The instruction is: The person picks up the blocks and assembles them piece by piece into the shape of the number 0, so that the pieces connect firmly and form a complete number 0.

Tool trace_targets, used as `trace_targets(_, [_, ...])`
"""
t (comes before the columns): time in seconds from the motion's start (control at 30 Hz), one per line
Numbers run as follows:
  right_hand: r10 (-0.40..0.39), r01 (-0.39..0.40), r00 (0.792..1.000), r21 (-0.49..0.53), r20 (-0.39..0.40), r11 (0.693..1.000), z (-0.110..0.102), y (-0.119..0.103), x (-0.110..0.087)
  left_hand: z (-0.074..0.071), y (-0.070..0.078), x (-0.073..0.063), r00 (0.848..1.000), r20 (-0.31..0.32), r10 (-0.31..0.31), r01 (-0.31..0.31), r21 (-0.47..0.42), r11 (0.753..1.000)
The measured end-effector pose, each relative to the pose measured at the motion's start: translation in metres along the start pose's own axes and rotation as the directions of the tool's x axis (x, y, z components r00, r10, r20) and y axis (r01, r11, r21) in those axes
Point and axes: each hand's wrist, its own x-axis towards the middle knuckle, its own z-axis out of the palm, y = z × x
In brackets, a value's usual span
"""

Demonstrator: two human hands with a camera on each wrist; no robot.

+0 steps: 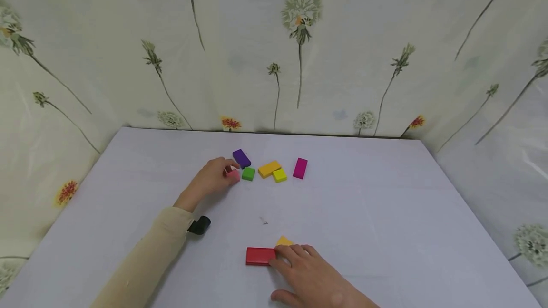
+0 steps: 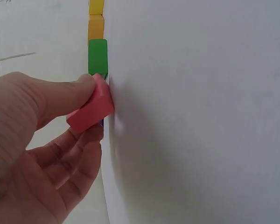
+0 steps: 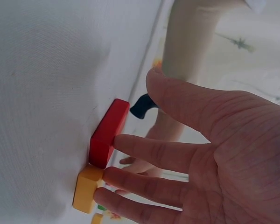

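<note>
At the back of the table my left hand (image 1: 210, 176) pinches a pink block (image 2: 94, 108) between thumb and fingers. The left wrist view shows that block tilted, close beside a green block (image 1: 248, 174). Just behind the hand lies a purple block (image 1: 241, 158). Near the front, my right hand (image 1: 314, 274) has its fingers extended and the thumb held apart. Its fingertips touch a flat red block (image 1: 259, 256) and a small yellow-orange block (image 3: 86, 189), which stand against each other at one corner. In the head view the fingers partly cover the yellow-orange block.
Right of the green block, an orange block (image 1: 268, 168) and a yellow block (image 1: 279, 175) touch. A magenta block (image 1: 300, 168) lies farther right. A black camera mount (image 1: 200, 225) sticks out from the left wrist. Flower-patterned cloth (image 1: 338, 61) hangs beyond the white table (image 1: 385, 222).
</note>
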Motion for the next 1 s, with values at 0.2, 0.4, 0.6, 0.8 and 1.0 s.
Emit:
trace_targets(0.2, [-0.002, 0.002, 1.0, 0.0, 0.002, 1.0, 0.001, 0.0, 0.0, 0.003, -0.002, -0.003, 1.0, -0.02, 0.014, -0.014, -0.018, 1.0])
trace_targets(0.4, [0.006, -0.006, 1.0, 0.007, 0.014, 1.0, 0.0, 0.001, 0.001, 0.002, -0.001, -0.005, 0.996, -0.084, -0.007, 0.006, -0.006, 1.0])
trace_targets(0.6, [-0.001, 0.001, 1.0, 0.01, -0.015, 1.0, 0.0, 0.0, 0.0, -0.002, 0.0, -0.008, 0.994, -0.101, -0.046, 0.046, 0.003, 0.999])
trace_targets(0.8, [-0.006, 0.006, 1.0, 0.006, -0.023, 1.0, 0.0, -0.001, -0.001, -0.007, -0.003, -0.012, 0.995, -0.096, -0.027, 0.018, -0.098, 0.995])
trace_targets(1.0, [-0.007, 0.006, 0.999, -0.014, -0.039, 1.0, 0.0, -0.001, -0.002, -0.011, -0.007, -0.018, 0.995, -0.099, -0.007, -0.01, -0.163, 0.987])
